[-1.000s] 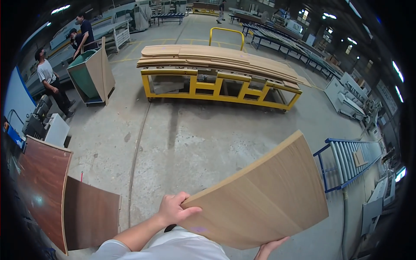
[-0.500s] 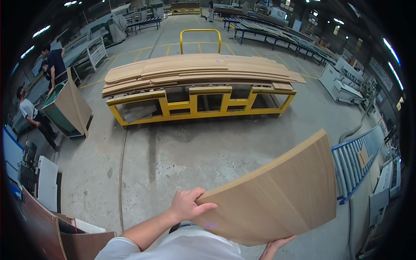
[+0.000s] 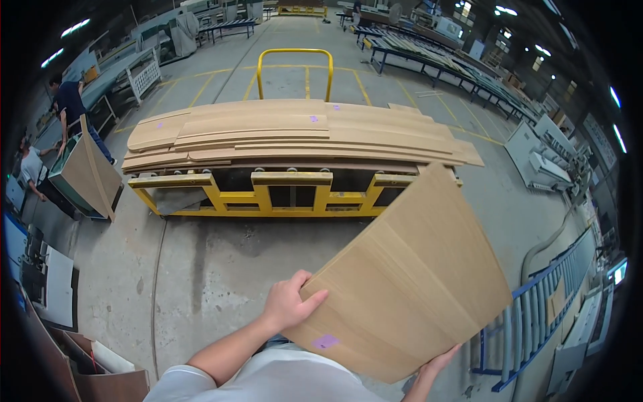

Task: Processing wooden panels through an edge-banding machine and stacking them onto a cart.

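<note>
The left hand [image 3: 291, 301] is pinching the wooden panel [image 3: 408, 268], thumb on its face; the right hand [image 3: 439, 363] is supporting its lower-right edge—its grip is hiding behind the wood, so I cannot tell how closed. From lower centre the panel's long axis is slanting upper right, toward the stacked boards [image 3: 248, 130], its top corner covering part of the yellow cart [image 3: 295, 208]; the left hand is sitting nearer them.

A worker's left hand [image 3: 292, 301] grips one edge of a wood-grain panel [image 3: 408, 275] as the right hand [image 3: 435, 366] holds its lower edge. Beyond stands a yellow cart [image 3: 292, 179] stacked with wooden boards [image 3: 268, 125], a wood-sided bin [image 3: 90, 175] at left.
</note>
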`<state>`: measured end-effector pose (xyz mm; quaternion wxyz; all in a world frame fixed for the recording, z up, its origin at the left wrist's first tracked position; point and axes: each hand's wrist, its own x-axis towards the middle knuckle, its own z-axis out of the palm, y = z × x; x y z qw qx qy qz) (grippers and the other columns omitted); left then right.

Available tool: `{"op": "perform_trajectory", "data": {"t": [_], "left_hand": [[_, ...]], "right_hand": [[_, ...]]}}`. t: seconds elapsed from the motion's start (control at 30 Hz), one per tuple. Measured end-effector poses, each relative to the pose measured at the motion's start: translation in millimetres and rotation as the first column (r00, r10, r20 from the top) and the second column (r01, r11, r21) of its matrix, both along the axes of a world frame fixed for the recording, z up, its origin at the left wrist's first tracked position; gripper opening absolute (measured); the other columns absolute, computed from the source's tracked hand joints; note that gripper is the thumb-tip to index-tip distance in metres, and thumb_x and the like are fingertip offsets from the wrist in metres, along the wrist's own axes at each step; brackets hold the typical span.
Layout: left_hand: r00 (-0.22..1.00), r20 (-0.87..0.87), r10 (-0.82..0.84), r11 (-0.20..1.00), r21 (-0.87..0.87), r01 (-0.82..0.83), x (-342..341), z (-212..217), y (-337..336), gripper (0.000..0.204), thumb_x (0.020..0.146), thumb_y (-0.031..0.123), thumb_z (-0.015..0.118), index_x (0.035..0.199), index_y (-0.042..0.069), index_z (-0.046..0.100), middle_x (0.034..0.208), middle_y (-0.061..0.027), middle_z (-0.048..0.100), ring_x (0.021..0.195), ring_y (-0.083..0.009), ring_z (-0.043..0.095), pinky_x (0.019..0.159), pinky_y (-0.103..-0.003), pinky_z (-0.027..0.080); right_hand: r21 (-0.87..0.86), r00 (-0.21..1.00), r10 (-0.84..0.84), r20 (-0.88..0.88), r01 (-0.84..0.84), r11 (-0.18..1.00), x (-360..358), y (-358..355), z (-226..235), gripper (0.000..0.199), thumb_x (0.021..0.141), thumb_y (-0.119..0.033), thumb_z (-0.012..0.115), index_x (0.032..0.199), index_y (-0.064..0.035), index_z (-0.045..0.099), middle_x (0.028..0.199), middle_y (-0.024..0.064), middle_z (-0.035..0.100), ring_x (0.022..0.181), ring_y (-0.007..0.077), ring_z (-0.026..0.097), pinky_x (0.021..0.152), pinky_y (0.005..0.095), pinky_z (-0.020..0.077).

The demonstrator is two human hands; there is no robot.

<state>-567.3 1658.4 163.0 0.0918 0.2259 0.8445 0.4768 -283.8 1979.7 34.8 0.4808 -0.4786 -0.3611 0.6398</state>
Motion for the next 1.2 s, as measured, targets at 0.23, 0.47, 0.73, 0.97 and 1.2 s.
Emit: {"op": "perform_trajectory", "data": {"t": [0.23, 0.47, 0.73, 0.97, 1.2], "left_hand": [[0.972, 0.124, 0.202, 0.979, -0.013, -0.202, -173, -56, 86, 0.042, 0.078, 0.031, 0.071, 0.103, 0.001, 0.059, 0.094, -0.0179, 0.068, 0.088, -0.0315, 0.066, 0.077, -0.038, 0.051], [0.938, 0.225, 0.263, 0.959, -0.17, -0.228, -374, -92, 180, 0.046, 0.079, 0.036, 0.068, 0.11, 0.004, 0.058, 0.102, -0.017, 0.067, 0.094, -0.0334, 0.064, 0.082, -0.04, 0.05], [0.885, 0.332, 0.326, 0.935, -0.253, -0.25, -520, -146, 277, 0.052, 0.081, 0.04, 0.064, 0.118, 0.005, 0.055, 0.107, -0.0184, 0.065, 0.101, -0.0337, 0.062, 0.086, -0.04, 0.048], [0.829, 0.354, 0.433, 0.892, -0.299, -0.338, -622, -195, 378, 0.054, 0.085, 0.038, 0.06, 0.128, 0.008, 0.048, 0.113, -0.0188, 0.062, 0.104, -0.0351, 0.059, 0.087, -0.043, 0.047], [0.765, 0.335, 0.55, 0.825, -0.362, -0.434, -723, -250, 457, 0.058, 0.082, 0.034, 0.063, 0.127, 0.003, 0.046, 0.114, -0.023, 0.059, 0.107, -0.0371, 0.057, 0.09, -0.044, 0.046]], "right_hand": [[-0.07, 0.946, 0.183, 0.268, -0.171, 0.983, -208, 130, -11, 0.062, 0.097, -0.047, 0.044, 0.13, 0.0056, 0.048, 0.122, 0.0126, 0.059, 0.107, 0.0234, 0.057, 0.092, 0.0351, 0.0447], [-0.03, 0.836, 0.164, 0.523, -0.175, 0.984, -411, 227, -4, 0.068, 0.091, -0.051, 0.053, 0.125, 0.0076, 0.054, 0.122, 0.0139, 0.06, 0.106, 0.022, 0.057, 0.092, 0.034, 0.0439], [-0.086, 0.671, 0.256, 0.696, -0.275, 0.957, -581, 375, -32, 0.072, 0.087, -0.054, 0.058, 0.114, 0.0133, 0.058, 0.111, 0.0185, 0.064, 0.098, 0.0247, 0.06, 0.087, 0.0356, 0.0456], [-0.138, 0.488, 0.35, 0.8, -0.417, 0.898, -753, 502, -78, 0.075, 0.088, -0.059, 0.053, 0.101, 0.0147, 0.063, 0.098, 0.0251, 0.067, 0.093, 0.0296, 0.062, 0.083, 0.0388, 0.046], [-0.144, 0.214, 0.332, 0.919, -0.602, 0.786, -905, 587, -130, 0.082, 0.088, -0.064, 0.048, 0.088, 0.0166, 0.064, 0.09, 0.0308, 0.064, 0.086, 0.0384, 0.061, 0.08, 0.0434, 0.0448]]}}
